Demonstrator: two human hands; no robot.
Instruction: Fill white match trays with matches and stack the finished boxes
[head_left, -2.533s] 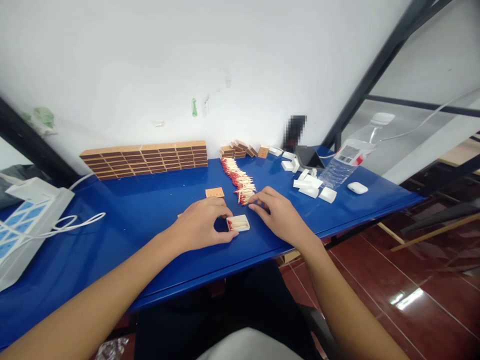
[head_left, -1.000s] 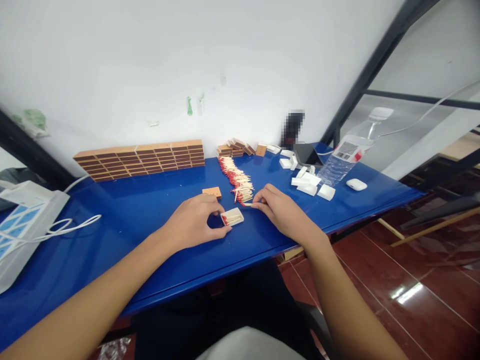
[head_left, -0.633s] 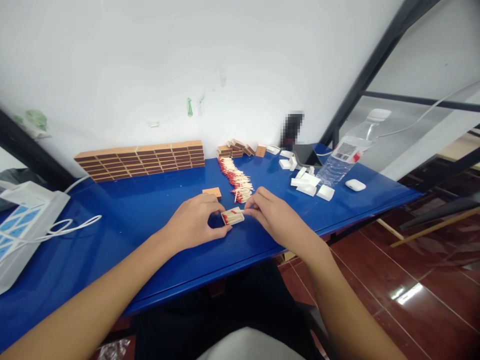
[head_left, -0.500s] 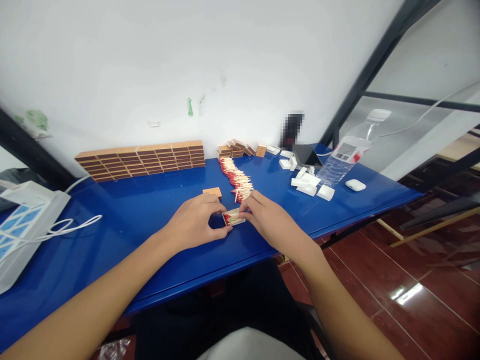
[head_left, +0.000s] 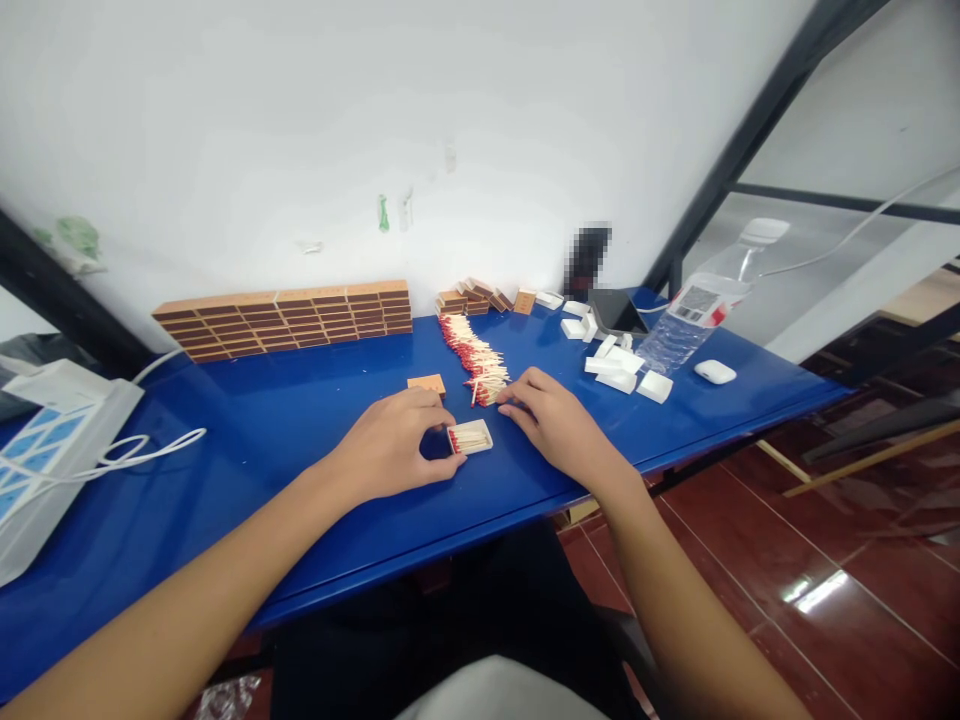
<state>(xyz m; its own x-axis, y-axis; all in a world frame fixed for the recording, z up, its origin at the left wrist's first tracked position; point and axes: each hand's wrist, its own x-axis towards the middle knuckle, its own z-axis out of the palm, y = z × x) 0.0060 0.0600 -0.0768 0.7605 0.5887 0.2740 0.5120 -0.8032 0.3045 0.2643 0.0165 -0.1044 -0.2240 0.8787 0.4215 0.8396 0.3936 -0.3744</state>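
My left hand [head_left: 401, 436] grips the left end of a small white matchbox tray [head_left: 484, 447] between thumb and fingers. Red-tipped matches [head_left: 468, 438] lie inside that tray, heads to the left. My right hand [head_left: 546, 418] is apart from the tray, at the near end of a long pile of loose matches [head_left: 480, 362]. Its thumb and index finger are spread a little, and nothing shows between them. An orange matchbox sleeve [head_left: 427, 384] lies flat just beyond my left fingers.
Stacked matchboxes [head_left: 289, 322] line the wall at the left. More matchboxes [head_left: 474, 295] sit behind the match pile. White trays [head_left: 616, 364], a plastic bottle [head_left: 694, 310] and a white case [head_left: 715, 371] stand at the right. A power strip [head_left: 64, 450] with cables is at the far left.
My right hand has drawn away from the tray, up and to the right, to the edge of the match pile. My left hand still holds the tray.
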